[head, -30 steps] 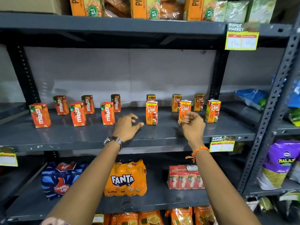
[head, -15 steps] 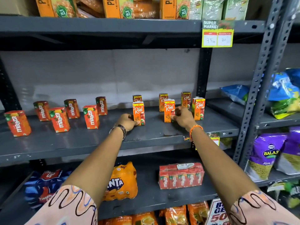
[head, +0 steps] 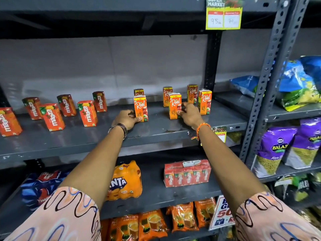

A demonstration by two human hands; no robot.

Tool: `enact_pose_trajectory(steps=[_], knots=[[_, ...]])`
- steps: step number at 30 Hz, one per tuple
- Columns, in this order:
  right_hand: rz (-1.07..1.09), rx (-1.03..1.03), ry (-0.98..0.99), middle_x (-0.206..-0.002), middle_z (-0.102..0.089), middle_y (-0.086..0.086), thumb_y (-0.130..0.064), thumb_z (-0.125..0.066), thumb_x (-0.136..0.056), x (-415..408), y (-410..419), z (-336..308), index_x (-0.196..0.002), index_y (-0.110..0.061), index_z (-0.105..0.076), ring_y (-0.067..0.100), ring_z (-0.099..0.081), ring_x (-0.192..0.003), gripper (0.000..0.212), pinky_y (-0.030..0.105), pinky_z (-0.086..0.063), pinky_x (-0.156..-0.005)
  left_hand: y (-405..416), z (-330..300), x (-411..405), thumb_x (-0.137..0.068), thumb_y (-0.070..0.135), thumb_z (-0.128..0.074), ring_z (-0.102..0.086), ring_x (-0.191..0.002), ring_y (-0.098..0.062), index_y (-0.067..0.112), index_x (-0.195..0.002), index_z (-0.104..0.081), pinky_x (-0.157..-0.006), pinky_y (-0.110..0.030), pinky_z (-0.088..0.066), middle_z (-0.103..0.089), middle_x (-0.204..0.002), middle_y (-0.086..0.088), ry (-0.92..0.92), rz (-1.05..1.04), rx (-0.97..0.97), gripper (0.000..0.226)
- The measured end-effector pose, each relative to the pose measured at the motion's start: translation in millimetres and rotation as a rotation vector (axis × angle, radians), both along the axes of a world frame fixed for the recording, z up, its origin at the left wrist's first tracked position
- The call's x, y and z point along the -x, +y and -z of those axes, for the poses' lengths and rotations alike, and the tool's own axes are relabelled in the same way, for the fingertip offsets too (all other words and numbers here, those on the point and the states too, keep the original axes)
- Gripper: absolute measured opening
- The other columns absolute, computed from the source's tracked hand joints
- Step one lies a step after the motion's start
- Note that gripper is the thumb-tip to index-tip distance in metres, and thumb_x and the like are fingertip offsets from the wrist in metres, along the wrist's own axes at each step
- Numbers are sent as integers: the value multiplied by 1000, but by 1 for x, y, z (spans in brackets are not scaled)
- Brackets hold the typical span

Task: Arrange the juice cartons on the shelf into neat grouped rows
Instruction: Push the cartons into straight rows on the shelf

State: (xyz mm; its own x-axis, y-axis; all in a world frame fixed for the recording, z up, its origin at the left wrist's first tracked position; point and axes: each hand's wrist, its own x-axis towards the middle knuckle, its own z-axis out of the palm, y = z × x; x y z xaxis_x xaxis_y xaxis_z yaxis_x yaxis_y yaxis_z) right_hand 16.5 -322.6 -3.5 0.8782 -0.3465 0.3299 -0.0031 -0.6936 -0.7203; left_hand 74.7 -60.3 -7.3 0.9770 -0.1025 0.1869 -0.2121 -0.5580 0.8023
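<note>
1. Mid-step in gathering the Real group: left hand (head: 127,118) wrapped around the lower left side of the front-left Real carton (head: 140,108), thumb at its base, a grasp rather than a mere touch.
2. Right hand (head: 189,114) closed on the right side of the front-middle Real carton (head: 175,106), fingertips pressed against its edge; whether fully gripped or only pushing, hard to say, but clearly in contact.
3. Both held cartons upright on the middle shelf (head: 156,134), well apart from each other, with a bare gap between.
4. Behind and beside them, four more Real cartons: one just behind the left one (head: 138,92), two near the back (head: 167,96) (head: 192,93), one at the far right (head: 205,101). All upright, loosely spaced, no clean row.
5. Next move, by judgement: slide the two held cartons toward each other until touching, faces forward, then draw the back ones into line. Calls for low, even pressure near the base so the tall narrow boxes do not tip.
6. Look of the cartons: small, slim, orange with white "Real" script and apple picture; light, rigid card, easy to topple.
7. Maaza cartons (head: 87,113) to the left on the same shelf, red-orange, scattered and slightly angled, not yet grouped.
</note>
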Motion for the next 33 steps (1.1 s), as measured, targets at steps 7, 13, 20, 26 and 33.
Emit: enact_pose_trajectory(steps=[7,13,20,26,33], knots=[[17,38,-7,-123,-67,16,-15,-64,-92,-1,1,-1,-126,-7,-58,33,-61,-118,36,41,-49,-101,0,0,2,-79,37,-78,-66,-107,-22,20,-112,-68,-100,-45,-48,-73,-116,-1,-28,5,-30,39],[19,64,11,-126,-65,19,-14,-61,-94,-1,1,-2,-129,-7,-54,36,-59,-121,37,43,-48,-102,0,0,1,-79,39,-77,-65,-107,-24,29,-100,-67,-99,-47,-48,-73,-111,1,-38,0,-51,26],[20,67,0,-120,-67,19,-9,-59,-94,-2,2,0,-124,-6,-55,36,-62,-115,30,40,-50,-94,1,3,1,-78,44,-77,-67,-100,-23,34,-84,-65,-93,-47,-51,-75,-103,3,-50,-27,-86,16],[8,72,-5,-123,-66,20,-8,-57,-95,2,4,-3,-124,-4,-54,37,-61,-117,30,42,-49,-98,0,0,7,-78,45,-76,-67,-98,-22,28,-100,-70,-91,-45,-52,-75,-103,2,-65,-39,-114,28],[-29,-23,9,-128,-63,18,-12,-60,-94,10,4,-7,-133,-5,-49,34,-58,-122,41,42,-46,-101,7,-8,18,-79,39,-77,-59,-123,-26,19,-137,-52,-106,-46,-44,-63,-135,-6,13,-14,-111,67]])
